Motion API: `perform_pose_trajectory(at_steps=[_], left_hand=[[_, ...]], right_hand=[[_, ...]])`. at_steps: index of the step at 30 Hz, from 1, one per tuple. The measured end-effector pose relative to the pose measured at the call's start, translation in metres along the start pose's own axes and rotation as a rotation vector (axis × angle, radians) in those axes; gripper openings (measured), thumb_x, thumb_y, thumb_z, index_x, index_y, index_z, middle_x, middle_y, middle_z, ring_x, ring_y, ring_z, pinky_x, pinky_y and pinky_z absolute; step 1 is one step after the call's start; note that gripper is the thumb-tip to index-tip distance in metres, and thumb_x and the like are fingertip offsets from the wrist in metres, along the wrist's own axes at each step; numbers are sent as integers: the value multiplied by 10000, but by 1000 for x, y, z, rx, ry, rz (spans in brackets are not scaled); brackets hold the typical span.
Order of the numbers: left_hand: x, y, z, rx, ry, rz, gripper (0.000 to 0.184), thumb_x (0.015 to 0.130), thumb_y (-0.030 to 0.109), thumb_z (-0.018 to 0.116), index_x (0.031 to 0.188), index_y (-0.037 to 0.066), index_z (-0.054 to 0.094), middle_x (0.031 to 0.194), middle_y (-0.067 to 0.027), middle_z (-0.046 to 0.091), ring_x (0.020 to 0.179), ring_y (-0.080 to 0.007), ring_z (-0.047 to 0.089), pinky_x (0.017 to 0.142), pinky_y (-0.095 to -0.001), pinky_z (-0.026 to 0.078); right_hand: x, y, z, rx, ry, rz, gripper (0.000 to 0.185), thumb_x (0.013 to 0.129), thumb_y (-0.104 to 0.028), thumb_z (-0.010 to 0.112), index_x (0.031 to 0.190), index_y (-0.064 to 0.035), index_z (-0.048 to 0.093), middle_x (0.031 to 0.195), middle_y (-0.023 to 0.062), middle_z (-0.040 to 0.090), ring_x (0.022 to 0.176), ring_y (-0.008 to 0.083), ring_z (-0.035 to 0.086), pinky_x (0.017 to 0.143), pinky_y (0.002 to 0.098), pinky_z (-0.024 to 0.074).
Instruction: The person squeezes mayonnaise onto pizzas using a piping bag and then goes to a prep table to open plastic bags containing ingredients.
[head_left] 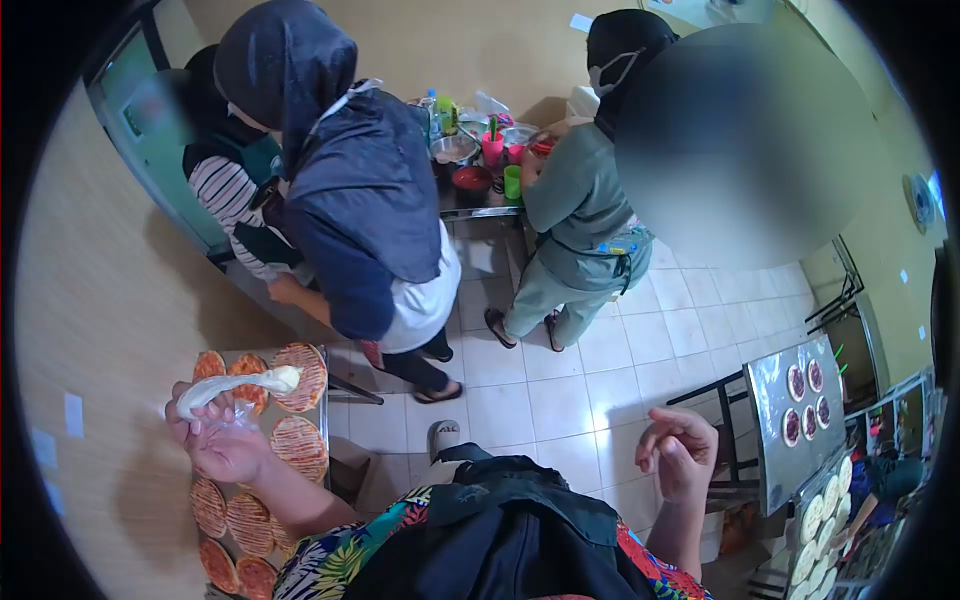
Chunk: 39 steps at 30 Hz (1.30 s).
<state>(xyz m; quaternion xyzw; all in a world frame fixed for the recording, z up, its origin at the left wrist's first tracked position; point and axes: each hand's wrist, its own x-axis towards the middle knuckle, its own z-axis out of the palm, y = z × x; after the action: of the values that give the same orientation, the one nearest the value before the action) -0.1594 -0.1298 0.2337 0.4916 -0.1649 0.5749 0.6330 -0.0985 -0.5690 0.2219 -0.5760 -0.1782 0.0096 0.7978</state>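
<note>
My left hand (pixel 229 450), palm up, is closed around a clear plastic piping bag (pixel 240 382) with a pale cream-coloured filling bulging at its right end. It is above a table of round pizzas (pixel 299 447) spread with red sauce. Thin pale lines of sauce cross several of them; one pizza (pixel 257 577) near the front edge looks plain red. On the other side of my body, my right hand (pixel 683 452) is raised over the tiled floor. Its fingers are loosely bent and apart, with nothing visible in them.
At the right stands a metal table (pixel 778 455) with several small dark-topped rounds, and pale dough rounds (pixel 822 520) lie nearer. A person in a dark headscarf (pixel 365 190) and one in green (pixel 580 200) stand by a back table (pixel 482 212) with bowls and cups.
</note>
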Motion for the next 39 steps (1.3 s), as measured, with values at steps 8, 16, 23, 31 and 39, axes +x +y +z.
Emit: perform_pose_trajectory(at_steps=[8, 16, 23, 31, 39], left_hand=[[-22, -24, 9, 94, 132, -266, 170, 781, 162, 434, 836, 1, 432, 751, -64, 402, 619, -101, 384, 538, -221, 329], [-10, -102, 8, 143, 162, -308, 172, 809, 171, 429, 834, 0, 434, 732, -69, 412, 597, -114, 381, 541, -223, 329], [41, -212, 11, 130, 354, -407, 222, 789, 175, 457, 905, -14, 446, 708, -29, 405, 604, -96, 384, 544, -213, 336], [133, -377, 39, 142, -61, -556, 246, 808, 194, 430, 890, -38, 427, 738, -52, 369, 616, -100, 370, 589, -219, 324], [155, -533, 122, 47, -208, -796, 275, 801, 130, 413, 991, -67, 439, 849, -102, 427, 697, -140, 418, 558, -218, 339]], right_hand=[[75, 52, -17, -462, 154, 60, 566, 770, 21, 561, 1286, -63, 343, 1136, 67, 418, 939, 144, 470, 720, 236, 432], [195, -16, -3, -800, 431, -1010, 616, 846, -197, 492, 1339, -28, 164, 1294, 178, 337, 1180, 277, 366, 920, 409, 361], [293, 4, 21, -1053, 561, -1553, 662, 865, -277, 445, 1370, -169, 30, 1334, 219, 239, 1204, 316, 314, 952, 470, 336], [432, 112, -24, -1118, 725, -999, 756, 839, -398, 500, 1355, -69, 57, 1319, 200, 282, 1215, 305, 299, 971, 439, 283], [493, 154, -71, -1527, 845, -693, 760, 871, -505, 378, 1358, -29, 42, 1345, 240, 281, 1235, 355, 304, 1016, 472, 207]])
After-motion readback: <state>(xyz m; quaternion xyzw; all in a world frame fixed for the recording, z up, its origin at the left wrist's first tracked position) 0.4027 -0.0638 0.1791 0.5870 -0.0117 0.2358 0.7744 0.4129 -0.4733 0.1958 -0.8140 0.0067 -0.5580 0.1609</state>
